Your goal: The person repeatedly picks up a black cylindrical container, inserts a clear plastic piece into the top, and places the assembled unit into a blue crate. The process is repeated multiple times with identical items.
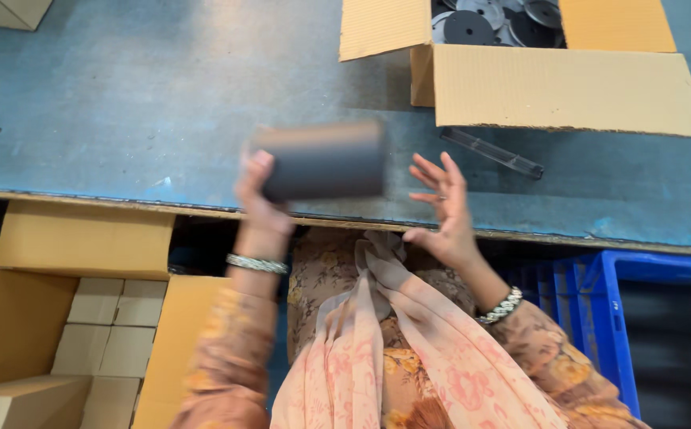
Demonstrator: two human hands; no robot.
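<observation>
Over the near edge of the blue bench [123, 103] I see my left hand [260, 195] holding a dark grey cylinder [322, 161], blurred, lying sideways with its left end in my grip and the rest sticking out to the right. My right hand [443, 208] hovers just beside the cylinder's free end, fingers [429, 171] spread wide and holding nothing, not touching it as far as I can tell. Beyond it lie a clear plastic strip [492, 152] and an open cardboard box [552, 87] of dark discs [468, 27].
</observation>
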